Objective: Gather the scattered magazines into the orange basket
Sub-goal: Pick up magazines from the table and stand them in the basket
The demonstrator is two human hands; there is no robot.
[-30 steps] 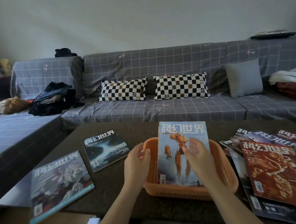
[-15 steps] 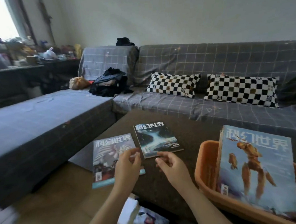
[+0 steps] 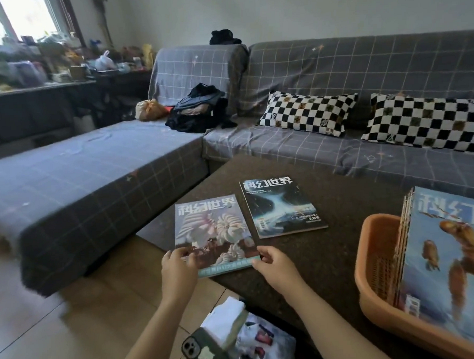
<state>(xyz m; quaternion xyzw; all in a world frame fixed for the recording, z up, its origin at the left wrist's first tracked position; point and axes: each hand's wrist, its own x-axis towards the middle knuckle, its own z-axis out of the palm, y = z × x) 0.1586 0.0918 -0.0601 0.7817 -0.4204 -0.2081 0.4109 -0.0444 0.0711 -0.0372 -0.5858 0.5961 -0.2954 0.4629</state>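
My left hand (image 3: pixel 178 273) and right hand (image 3: pixel 273 268) each pinch a near corner of the grey-green magazine with a striped shell creature (image 3: pixel 211 232), fingers clamped on its lower edge, which overhangs the near-left edge of the dark speckled tabletop (image 3: pixel 341 201). Just beside it on the right lies a second magazine with a dark blue cover (image 3: pixel 282 207), bare tabletop around it. Both show the title 科幻世界. The orange plastic basket (image 3: pixel 377 257) at right holds upright magazines, fronted by a light blue one (image 3: pixel 452 272); how many stand there I cannot tell.
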